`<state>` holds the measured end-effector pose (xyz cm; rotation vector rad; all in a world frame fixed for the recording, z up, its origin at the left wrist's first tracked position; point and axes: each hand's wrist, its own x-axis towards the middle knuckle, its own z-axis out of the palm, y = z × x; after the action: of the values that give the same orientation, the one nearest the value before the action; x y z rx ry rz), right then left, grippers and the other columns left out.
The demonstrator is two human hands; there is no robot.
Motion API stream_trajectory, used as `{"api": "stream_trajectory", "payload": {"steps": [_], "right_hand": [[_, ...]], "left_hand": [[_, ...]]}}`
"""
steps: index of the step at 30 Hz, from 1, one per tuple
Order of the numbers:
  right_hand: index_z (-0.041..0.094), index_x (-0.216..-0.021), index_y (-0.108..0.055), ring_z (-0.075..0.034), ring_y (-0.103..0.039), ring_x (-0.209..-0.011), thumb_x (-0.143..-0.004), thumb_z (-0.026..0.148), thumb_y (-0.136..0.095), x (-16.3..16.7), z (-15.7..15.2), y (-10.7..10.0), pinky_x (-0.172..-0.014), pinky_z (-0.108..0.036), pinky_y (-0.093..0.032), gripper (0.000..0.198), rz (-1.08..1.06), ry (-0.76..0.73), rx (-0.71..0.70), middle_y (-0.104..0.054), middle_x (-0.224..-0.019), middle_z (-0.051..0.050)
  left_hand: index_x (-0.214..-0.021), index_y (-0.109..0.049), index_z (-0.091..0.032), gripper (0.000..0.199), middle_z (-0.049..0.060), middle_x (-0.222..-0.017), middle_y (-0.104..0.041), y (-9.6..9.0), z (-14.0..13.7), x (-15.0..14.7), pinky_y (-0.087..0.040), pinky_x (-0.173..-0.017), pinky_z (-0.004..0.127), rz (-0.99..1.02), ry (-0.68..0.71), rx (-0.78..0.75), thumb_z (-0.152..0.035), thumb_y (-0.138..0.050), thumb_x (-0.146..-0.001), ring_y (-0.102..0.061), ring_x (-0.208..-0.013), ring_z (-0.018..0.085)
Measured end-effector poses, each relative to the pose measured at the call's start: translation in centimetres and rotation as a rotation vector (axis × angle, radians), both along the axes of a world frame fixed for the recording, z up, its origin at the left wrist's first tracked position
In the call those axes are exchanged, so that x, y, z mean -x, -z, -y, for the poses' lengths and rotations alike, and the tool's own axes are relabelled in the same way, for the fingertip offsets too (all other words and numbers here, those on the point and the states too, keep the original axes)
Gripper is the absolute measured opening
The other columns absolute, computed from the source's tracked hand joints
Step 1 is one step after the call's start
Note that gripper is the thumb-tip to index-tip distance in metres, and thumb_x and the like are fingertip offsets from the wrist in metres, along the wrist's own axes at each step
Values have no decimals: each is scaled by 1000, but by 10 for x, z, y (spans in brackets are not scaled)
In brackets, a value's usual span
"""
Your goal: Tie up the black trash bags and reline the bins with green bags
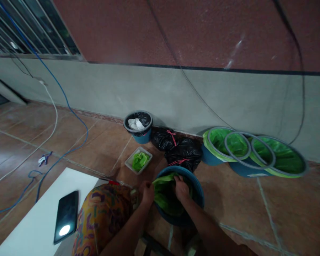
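Observation:
A green plastic bag (168, 199) hangs partly inside a blue bucket (200, 188) on the floor in front of me. My left hand (147, 192) pinches the bag's edge at the bucket's left side. Over the bucket's opening, my right hand (181, 188) has its fingers closed on the bag's far edge. The bag's mouth is spread between both hands, and its lower part lies down in the bucket. Just left of the bucket, a white tray (128, 163) holds more folded green bags (140, 161).
Black tied bags (185, 151) lie behind the bucket, beside a small bin (142, 137) with a black liner. Green-lined blue bins (213, 156) and grey rings (237, 133) stand along the wall at right. A phone (66, 215) rests on a white board (29, 220); a blue cable (69, 106) crosses the floor.

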<state>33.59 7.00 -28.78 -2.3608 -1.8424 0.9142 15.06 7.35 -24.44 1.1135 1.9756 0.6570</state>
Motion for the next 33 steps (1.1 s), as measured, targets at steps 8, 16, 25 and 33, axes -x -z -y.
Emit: {"api": "stream_trajectory", "payload": {"steps": [8,16,25,33], "right_hand": [[18,-92,-69,-18,-61,-92,-89,26,-47,-32,-18,-32,-82,-26,-41,23,-61,-96,-120,-68,-96,-9],[18,-67,-59,-12,-52,-61,-83,31,-48,-56,-39,-66,-59,-23,-36,23,-457,-78,-155,-59,-64,1],[18,-82,-65,-13,-55,-59,-78,46,-56,-61,-34,-57,-55,-23,-40,30,-680,169,-60,-64,-68,1],[19,-73,-65,-16,-60,-68,-80,33,-51,-58,-3,-42,-64,-26,-43,21,-413,223,-93,-66,-69,-3]], "left_hand": [[-70,-50,-20,12,3,-74,-60,4,-13,-2,-50,-79,31,-116,-6,4,-12,-48,-79,-60,-78,18],[-120,-57,-15,50,13,-124,-60,-56,-19,-29,-38,-103,41,-266,462,-240,-6,-53,-71,-52,-119,27],[-86,-71,-15,22,8,-87,-72,-45,-74,-69,-43,-76,27,-187,800,-37,-17,-50,-85,-64,-83,20],[-85,-68,-13,23,6,-84,-69,-27,-81,-54,-42,-75,25,-141,718,-71,-13,-45,-88,-62,-80,16]]}}
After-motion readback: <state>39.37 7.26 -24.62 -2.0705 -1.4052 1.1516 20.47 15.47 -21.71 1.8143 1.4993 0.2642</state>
